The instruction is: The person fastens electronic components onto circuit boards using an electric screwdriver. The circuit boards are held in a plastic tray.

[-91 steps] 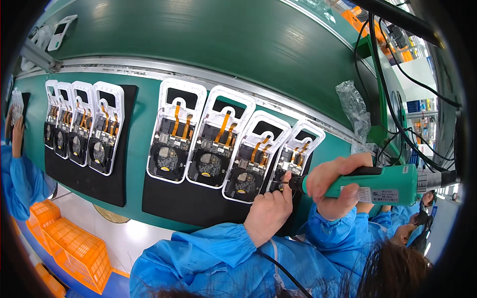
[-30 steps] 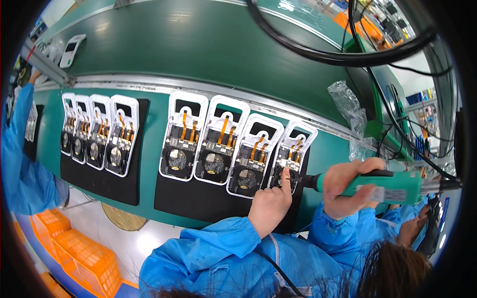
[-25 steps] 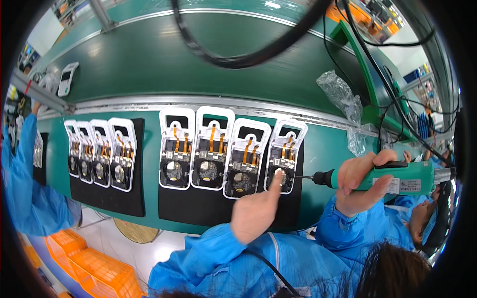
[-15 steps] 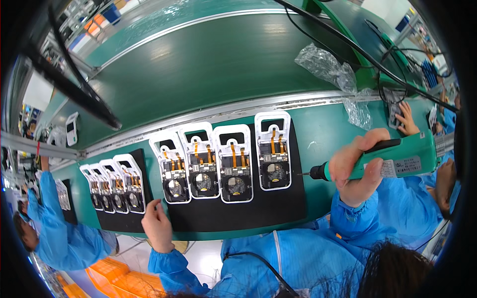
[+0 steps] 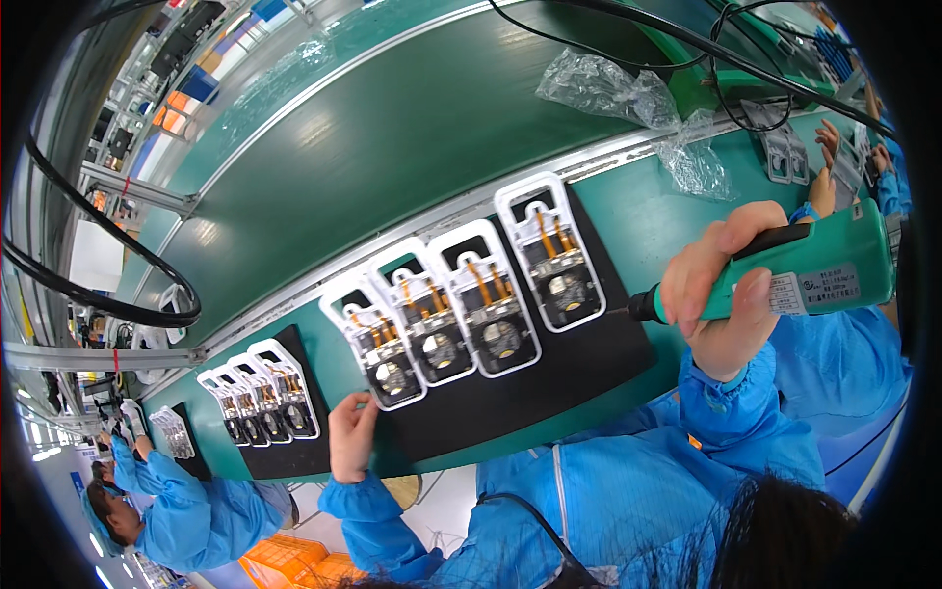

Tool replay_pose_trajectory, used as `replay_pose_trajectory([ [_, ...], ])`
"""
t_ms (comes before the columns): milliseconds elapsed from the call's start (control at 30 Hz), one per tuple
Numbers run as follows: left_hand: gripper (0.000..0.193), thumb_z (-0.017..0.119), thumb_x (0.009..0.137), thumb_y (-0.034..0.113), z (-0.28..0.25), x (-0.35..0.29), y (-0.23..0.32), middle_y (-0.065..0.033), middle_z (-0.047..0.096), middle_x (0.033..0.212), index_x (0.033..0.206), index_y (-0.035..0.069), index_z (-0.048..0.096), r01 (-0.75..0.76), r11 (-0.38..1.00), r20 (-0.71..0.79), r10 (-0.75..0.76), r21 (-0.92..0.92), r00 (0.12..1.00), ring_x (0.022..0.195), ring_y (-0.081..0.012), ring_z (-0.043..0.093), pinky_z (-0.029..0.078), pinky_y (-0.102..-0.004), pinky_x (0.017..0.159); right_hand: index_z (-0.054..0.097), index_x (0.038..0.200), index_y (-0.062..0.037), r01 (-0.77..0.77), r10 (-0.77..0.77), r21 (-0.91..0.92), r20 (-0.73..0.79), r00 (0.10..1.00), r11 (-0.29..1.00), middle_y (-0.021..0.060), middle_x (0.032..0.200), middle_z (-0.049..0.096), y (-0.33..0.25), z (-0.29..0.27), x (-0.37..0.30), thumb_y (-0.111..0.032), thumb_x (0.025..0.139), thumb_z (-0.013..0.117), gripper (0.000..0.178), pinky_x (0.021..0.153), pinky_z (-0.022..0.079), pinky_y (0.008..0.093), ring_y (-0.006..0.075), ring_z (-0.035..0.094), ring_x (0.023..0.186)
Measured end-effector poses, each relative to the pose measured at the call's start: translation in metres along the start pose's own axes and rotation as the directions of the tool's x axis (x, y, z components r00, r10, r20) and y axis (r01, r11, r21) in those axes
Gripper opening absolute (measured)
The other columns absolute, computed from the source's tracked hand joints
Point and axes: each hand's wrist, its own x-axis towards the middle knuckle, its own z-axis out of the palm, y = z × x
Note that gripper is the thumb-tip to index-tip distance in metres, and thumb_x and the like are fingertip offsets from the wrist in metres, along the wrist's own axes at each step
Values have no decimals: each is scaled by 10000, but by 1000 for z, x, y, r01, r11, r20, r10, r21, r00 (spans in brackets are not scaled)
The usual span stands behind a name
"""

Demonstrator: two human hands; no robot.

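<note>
My right hand [image 5: 721,290] is wrapped around a green electric screwdriver [image 5: 834,263]. Its thin bit points left, close to the lower part of the rightmost white-framed device housing [image 5: 559,280]. That housing stands slightly apart from several like it in a row, each with orange flex cables, a circuit board and a round black module. They lie on a black mat [image 5: 549,393]. At the mat's left edge is my left hand [image 5: 351,437], its fingers curled and fingertips together just below the leftmost housing [image 5: 388,363]. Whether anything is between those fingertips is too small to tell.
A second black mat [image 5: 304,456] with similar housings [image 5: 285,393] lies to the left. Crumpled clear plastic [image 5: 608,88] sits beyond the metal rail. Black cables [image 5: 687,39] hang overhead. Co-workers in blue are at both sides; grey parts [image 5: 775,147] lie near one at right.
The whole view has tilted and shifted. My left fingers have drawn closer together near the leftmost housing. My right hand keeps its grip on the screwdriver. At right, the co-worker's hand has left the grey parts.
</note>
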Motion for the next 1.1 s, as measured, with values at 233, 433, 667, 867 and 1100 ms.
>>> replay_pose_trajectory([
  [233,378,500,841,-13,20,34,16,-65,633,800,1215,-52,453,-162,970,-92,147,-181,985,655,-42,542,400,-154,548,369,942,-21,69,-69,-15,-36,997,998,54,522,460,-14,-9,-3,-421,830,571,463,366,352,225,94,378,373],
  [433,390,519,813,-30,59,37,33,-23,599,668,1201,-37,480,-188,978,-2,189,-90,982,564,-19,471,341,-168,482,356,935,-22,132,-136,-56,-64,989,990,59,521,455,-26,-27,-7,-418,840,554,453,361,362,228,96,385,366],
  [667,358,515,811,-18,138,22,86,25,469,520,1168,-10,498,-187,982,60,189,-35,980,462,-16,377,287,-208,422,354,938,-27,224,-242,-176,-87,966,958,50,513,444,-42,-49,-9,-419,847,542,444,339,362,227,92,394,351],
  [867,348,535,808,30,183,15,89,-56,522,499,1145,-20,463,-270,963,-14,269,-2,963,432,-77,458,356,-271,427,360,952,-46,359,-374,-273,-3,927,892,21,524,446,-41,-55,-7,-399,900,441,366,319,300,205,66,329,321],
  [1100,408,546,834,105,192,21,94,-102,597,605,1219,29,435,-343,935,57,349,-90,935,524,-109,514,418,-297,487,382,971,-43,299,-309,-88,-154,938,950,16,573,371,-27,-77,-24,-341,889,449,316,382,240,213,92,312,453],
])
